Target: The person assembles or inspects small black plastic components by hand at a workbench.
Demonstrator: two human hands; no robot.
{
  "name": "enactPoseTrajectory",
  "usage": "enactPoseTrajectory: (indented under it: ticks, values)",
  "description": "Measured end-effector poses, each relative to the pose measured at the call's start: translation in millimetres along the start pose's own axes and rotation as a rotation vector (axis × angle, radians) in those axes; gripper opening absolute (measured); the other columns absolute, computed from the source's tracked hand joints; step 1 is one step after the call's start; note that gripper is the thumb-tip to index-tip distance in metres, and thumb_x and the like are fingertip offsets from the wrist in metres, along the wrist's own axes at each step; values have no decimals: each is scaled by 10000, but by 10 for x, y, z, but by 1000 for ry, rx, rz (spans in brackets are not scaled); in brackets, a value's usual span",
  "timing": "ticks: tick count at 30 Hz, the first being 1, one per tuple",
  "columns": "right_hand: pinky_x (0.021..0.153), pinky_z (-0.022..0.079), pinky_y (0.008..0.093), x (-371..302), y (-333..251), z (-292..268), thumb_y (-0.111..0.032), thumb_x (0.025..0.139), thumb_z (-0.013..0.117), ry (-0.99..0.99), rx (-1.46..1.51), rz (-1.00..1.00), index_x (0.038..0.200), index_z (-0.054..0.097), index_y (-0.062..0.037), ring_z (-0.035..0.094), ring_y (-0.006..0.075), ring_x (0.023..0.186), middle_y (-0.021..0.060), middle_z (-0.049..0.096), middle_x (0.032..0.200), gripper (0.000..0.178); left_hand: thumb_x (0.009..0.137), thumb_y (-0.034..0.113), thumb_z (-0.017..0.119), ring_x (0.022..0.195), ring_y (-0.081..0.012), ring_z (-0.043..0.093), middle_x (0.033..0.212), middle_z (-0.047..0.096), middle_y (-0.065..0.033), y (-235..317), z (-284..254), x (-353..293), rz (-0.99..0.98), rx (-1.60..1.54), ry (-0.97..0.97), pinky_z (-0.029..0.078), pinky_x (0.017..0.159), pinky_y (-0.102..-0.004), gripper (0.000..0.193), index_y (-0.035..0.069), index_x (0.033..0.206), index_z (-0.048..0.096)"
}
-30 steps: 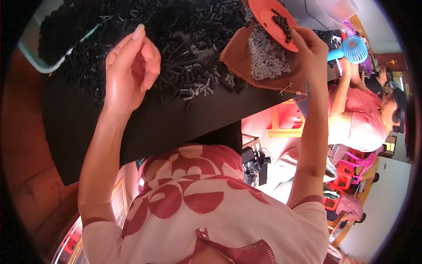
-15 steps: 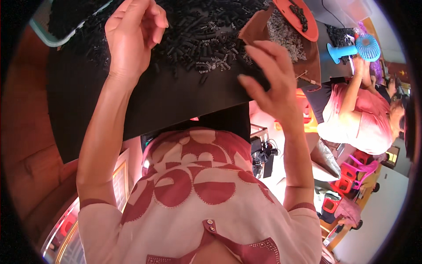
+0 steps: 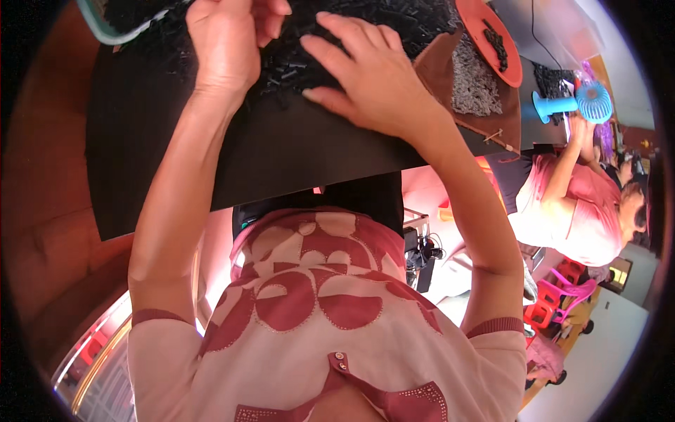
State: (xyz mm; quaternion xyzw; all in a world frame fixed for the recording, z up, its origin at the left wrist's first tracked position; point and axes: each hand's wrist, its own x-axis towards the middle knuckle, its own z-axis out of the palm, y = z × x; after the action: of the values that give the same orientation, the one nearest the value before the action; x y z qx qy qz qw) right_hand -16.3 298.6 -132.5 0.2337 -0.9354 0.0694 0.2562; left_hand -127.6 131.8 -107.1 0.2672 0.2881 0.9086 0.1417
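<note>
A heap of small black tube-like pieces [image 3: 285, 74] is spread over the dark table. My left hand [image 3: 225, 46] is above the left part of the heap, its fingers curled in; what they hold, if anything, is hidden. Lower and to the right, my right hand [image 3: 373, 77] reaches over the same pieces with its fingers apart and nothing visible in them. Beside it, a brown sheet [image 3: 436, 60] with a folded-up edge carries a pile of small silvery springs [image 3: 474, 84].
An orange-red dish [image 3: 510, 67] with dark pieces is beyond the springs. At the upper left is a pale green-rimmed tray [image 3: 105, 32]. A blue fan [image 3: 594, 102] stands at the right, near a seated person in pink [image 3: 580, 204]. The black tabletop [image 3: 295, 151] ends before my body.
My right hand has moved left, from beside the brown sheet to over the black pieces, covering the loose springs seen there. My left hand remains curled above the heap. The view has shifted slightly.
</note>
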Motion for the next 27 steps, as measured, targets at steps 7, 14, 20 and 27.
enactPoseTrajectory:
  ticks: [7, 14, 20, 27]
  values:
    - [1032, 413, 478, 209, 187, 4, -345, 930, 688, -45, -116, 86, 1326, 602, -17, 511, 378, 1246, 213, 525, 1377, 521, 1058, 356, 585, 432, -61, 476, 613, 612, -13, -54, 44, -141, -59, 562, 250, 320, 403, -196, 405, 127, 724, 574]
    - [993, 457, 452, 199, 259, -308, -177, 962, 665, 124, -29, 161, 1231, 619, 6, 571, 378, 1164, 193, 589, 1253, 329, 1048, 392, 601, 446, -54, 467, 616, 605, 3, -118, 57, -198, -97, 653, 232, 323, 419, -198, 419, 129, 722, 575]
    - [889, 506, 413, -79, 33, -612, -82, 935, 663, 258, 185, 287, 1147, 636, 15, 612, 370, 1045, 198, 618, 1096, 235, 1052, 389, 593, 450, -51, 467, 618, 606, 5, -136, 116, -241, -77, 752, 207, 323, 425, -197, 427, 124, 717, 583]
    - [795, 502, 417, -459, -16, -392, -38, 862, 722, 360, 141, 110, 1103, 680, -46, 633, 337, 915, 120, 659, 1045, 245, 1065, 362, 572, 454, -48, 476, 618, 611, 0, -106, 103, -183, 3, 756, 204, 335, 428, -197, 430, 108, 718, 586]
